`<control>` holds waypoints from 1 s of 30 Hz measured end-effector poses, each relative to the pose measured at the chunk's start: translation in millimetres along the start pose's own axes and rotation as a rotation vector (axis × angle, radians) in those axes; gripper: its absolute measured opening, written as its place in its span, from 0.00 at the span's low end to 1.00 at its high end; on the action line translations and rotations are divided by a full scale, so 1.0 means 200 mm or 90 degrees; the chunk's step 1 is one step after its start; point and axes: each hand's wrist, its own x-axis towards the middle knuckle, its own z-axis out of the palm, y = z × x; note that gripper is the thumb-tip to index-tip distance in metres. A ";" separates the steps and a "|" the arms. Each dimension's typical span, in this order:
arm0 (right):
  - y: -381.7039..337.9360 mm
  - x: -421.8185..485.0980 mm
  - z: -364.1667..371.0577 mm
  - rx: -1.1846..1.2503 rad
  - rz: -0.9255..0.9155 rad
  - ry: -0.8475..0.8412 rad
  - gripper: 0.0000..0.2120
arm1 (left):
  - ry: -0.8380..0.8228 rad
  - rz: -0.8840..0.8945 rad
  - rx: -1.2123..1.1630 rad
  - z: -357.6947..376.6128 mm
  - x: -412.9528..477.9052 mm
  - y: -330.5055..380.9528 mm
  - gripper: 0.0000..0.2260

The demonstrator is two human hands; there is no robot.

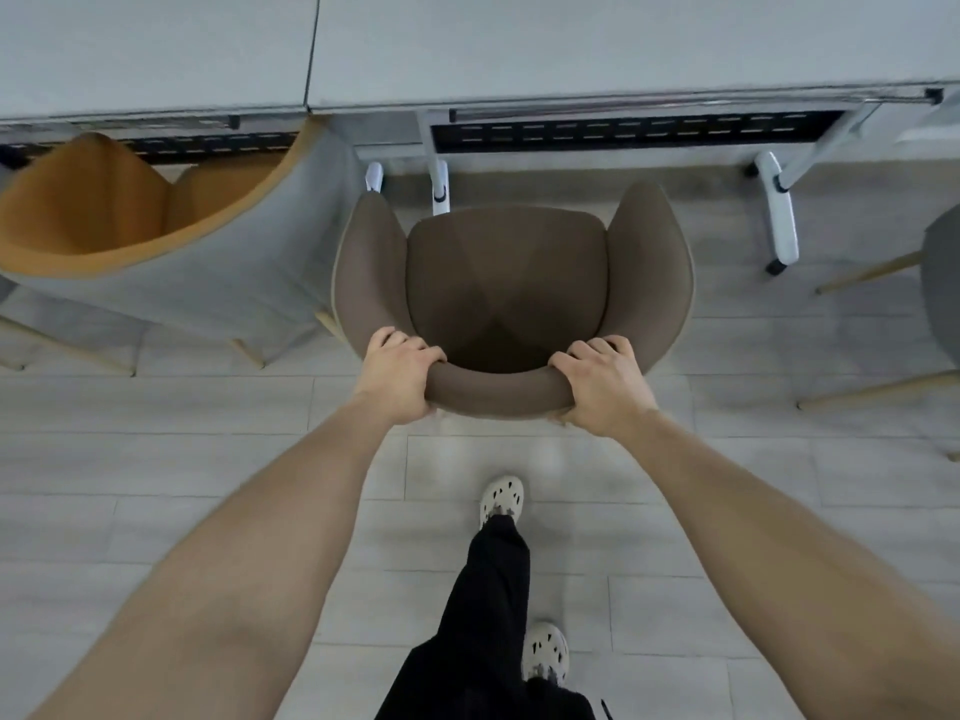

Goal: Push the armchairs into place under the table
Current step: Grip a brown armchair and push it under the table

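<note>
Head view — left hand [397,379] and right hand [605,389] both clasp the brown chair [506,283] by its backrest; it stands just short of the surface [571,44], not tucked; orange chair [156,236] partly under — gray chair [943,283] waits.

An office is suggested: a cable tray [623,132] is hung under the long surface [571,44], an armchair [506,283] set before it.

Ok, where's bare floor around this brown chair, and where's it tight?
Bare floor lies right of the brown armchair, up to the white table leg and grey chair. Left is tight: the orange-lined armchair crowds it, another leg stands ahead.
</note>
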 end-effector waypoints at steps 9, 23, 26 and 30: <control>0.17 0.64 -0.25 0.001 -0.005 -0.034 0.34 | 0.021 -0.016 -0.002 -0.24 0.49 -0.27 0.31; 0.07 0.79 -0.30 0.006 0.017 -0.039 0.36 | -0.081 0.009 0.003 -0.45 0.59 -0.42 0.39; 0.10 0.64 -0.31 0.048 0.010 0.005 0.38 | -0.154 0.034 -0.065 -0.59 0.55 -0.26 0.43; 0.26 0.31 -0.37 0.139 0.078 0.016 0.32 | -0.169 0.072 -0.196 -0.76 0.59 0.08 0.44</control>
